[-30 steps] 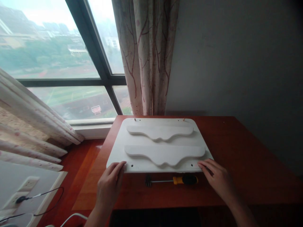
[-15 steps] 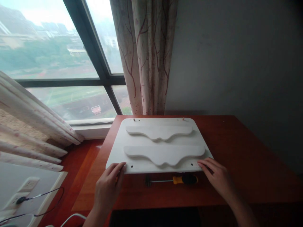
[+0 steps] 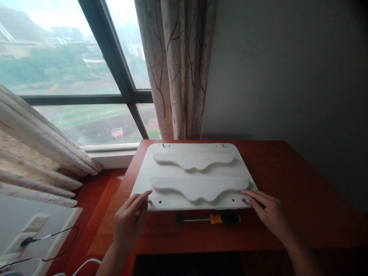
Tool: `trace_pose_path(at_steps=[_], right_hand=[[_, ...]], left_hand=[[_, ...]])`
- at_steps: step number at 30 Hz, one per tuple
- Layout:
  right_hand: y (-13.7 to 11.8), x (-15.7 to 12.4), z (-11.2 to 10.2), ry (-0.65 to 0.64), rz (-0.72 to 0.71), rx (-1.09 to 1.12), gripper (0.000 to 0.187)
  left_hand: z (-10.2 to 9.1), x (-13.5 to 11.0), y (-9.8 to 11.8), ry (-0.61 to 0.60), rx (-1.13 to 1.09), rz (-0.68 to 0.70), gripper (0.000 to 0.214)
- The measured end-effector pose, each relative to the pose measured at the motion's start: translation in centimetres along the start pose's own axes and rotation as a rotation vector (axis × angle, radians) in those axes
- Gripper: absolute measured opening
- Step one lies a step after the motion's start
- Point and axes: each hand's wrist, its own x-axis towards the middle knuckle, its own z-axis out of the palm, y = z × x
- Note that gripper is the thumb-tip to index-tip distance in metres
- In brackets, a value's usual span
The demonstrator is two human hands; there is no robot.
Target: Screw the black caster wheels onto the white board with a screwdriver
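Observation:
A white board (image 3: 140, 180) with rounded far corners lies flat on the table. On it rest two white wavy-edged strips, the far strip (image 3: 194, 159) and the near strip (image 3: 198, 186), one behind the other. My left hand (image 3: 129, 216) is at the near left corner, fingers loosely apart beside a small wooden dowel (image 3: 150, 202). At the near right corner my right hand (image 3: 268, 212) has its fingers stretched over the board, close by another dowel (image 3: 243, 199). Two more pegs, the far left peg (image 3: 163, 145) and the far right peg (image 3: 222, 144), stand along the far edge.
A screwdriver (image 3: 221, 218) with a yellow and black handle lies before the board, a small dark heap (image 3: 179, 219) at its tip. The brown table (image 3: 287, 184) meets the wall. A curtain (image 3: 181, 69), a window (image 3: 71, 69) and a wall socket (image 3: 27, 240) are around it.
Both hands have loosened and shifted slightly outward from the near corners. The near dowels, hidden behind my fingers before, now show. Board and strips have stayed in place.

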Motion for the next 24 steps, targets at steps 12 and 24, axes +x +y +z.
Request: trace_pose_path(at_steps=[12, 24], right_hand=[[1.2, 7.8, 0.1, 0.116, -0.096, -0.075, 0.028], [4.8, 14.7, 3.0, 0.062, -0.288, -0.227, 0.027]], left_hand=[[0.9, 8.2, -4.7, -0.085, 0.017, -0.024, 0.022], [4.3, 13.6, -8.4, -0.205, 0.136, 0.289, 0.034]])
